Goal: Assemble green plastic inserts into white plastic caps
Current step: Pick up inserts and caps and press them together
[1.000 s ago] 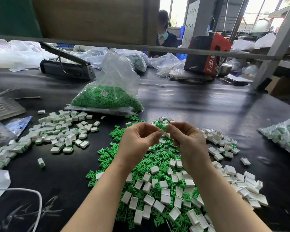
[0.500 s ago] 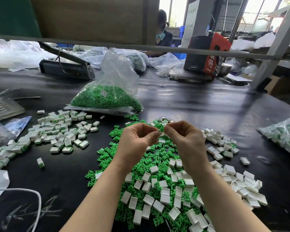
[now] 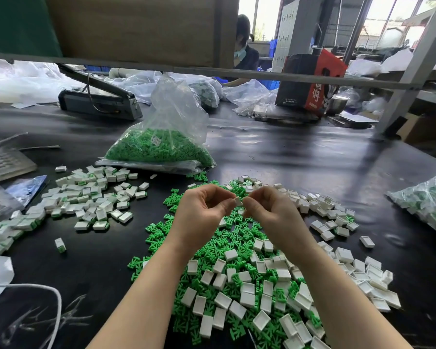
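Both hands, left [image 3: 199,212] and right [image 3: 269,212], pinch one white cap [image 3: 238,201] between fingertips, its orientation unclear.

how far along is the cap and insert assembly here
Done: a spread of finished caps with green showing lies at the left of the table. In hand: the left hand and right hand pinch one white cap between them. Left: a big mixed pile of loose green inserts and empty white caps, plus a full bag of inserts. Far from finished.
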`<state>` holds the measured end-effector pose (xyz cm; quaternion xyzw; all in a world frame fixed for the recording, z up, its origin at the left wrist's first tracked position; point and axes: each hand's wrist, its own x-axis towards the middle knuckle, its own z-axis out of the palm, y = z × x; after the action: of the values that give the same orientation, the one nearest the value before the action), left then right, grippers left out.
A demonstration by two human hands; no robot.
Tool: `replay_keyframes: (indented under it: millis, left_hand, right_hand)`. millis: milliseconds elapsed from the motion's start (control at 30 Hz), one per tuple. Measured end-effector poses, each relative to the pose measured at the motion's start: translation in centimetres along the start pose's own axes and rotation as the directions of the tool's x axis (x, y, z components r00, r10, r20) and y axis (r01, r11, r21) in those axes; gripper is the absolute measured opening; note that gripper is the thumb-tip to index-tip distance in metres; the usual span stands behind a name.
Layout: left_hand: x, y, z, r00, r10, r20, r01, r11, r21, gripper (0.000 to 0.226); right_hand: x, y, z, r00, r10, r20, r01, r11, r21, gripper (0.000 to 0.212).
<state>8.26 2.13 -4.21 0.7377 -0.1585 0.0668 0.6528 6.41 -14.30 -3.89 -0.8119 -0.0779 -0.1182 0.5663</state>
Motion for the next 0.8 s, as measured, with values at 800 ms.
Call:
replay_keyframes:
  millis: [800]
  left_hand:
    - [0.0,-0.8,-1.0,0.964,-0.022,0.267,-0.062,0.951,0.304,0.02]
  right_hand:
    - [-0.3,-0.2,-0.4,0.952,0.004,0.306,0.077,0.964,-0.253,0.037]
